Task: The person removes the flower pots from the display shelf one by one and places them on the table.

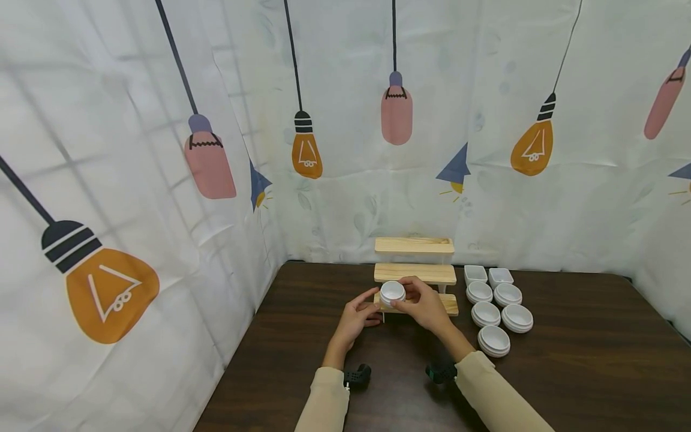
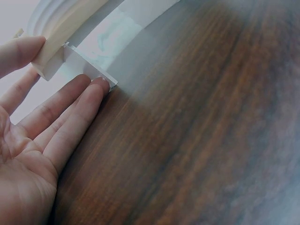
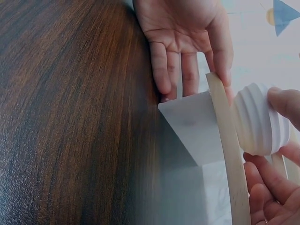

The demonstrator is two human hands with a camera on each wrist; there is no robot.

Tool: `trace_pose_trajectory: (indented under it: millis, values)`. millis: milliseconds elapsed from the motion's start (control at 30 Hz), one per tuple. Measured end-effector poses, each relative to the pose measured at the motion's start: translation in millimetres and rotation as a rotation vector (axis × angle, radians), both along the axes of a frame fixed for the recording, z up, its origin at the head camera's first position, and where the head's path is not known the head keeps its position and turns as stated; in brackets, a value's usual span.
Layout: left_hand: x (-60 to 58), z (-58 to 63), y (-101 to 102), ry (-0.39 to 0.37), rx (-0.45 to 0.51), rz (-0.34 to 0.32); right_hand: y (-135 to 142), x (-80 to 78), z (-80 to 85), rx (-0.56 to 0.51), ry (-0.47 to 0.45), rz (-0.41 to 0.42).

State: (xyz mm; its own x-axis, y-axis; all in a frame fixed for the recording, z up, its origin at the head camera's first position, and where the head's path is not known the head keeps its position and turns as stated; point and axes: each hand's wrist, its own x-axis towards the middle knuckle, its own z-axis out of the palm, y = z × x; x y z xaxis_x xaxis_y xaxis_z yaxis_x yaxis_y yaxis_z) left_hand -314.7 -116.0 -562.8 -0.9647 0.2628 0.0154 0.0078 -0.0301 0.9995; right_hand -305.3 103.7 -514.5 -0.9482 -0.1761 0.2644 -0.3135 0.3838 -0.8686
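Observation:
A small round white ribbed bowl (image 1: 392, 293) stands at the left end of the lowest plank of a wooden tiered stand (image 1: 449, 304). My right hand (image 1: 426, 307) grips the bowl from the right, its thumb (image 3: 285, 103) on the ribbed side. At the plank's left end my left hand (image 1: 351, 323) pinches the wood between thumb and index finger. In the left wrist view its other fingers (image 2: 75, 122) reach to the white support (image 2: 89, 65) under the plank. The bowl appears upright in the head view.
Right of the stand are several round white bowls (image 1: 493, 341) and two square white dishes (image 1: 475, 274). They stand on the dark wood-grain table (image 1: 583, 372). A lamp-patterned curtain (image 1: 345, 204) hangs behind and to the left.

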Motion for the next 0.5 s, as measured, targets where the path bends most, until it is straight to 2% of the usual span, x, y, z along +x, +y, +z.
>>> trace_pose_trajectory:
  millis: [500]
  values:
    - [0.6,1.8,0.4,0.002,-0.005,-0.004,-0.2,1.0,-0.6,-0.007,0.003,-0.007]
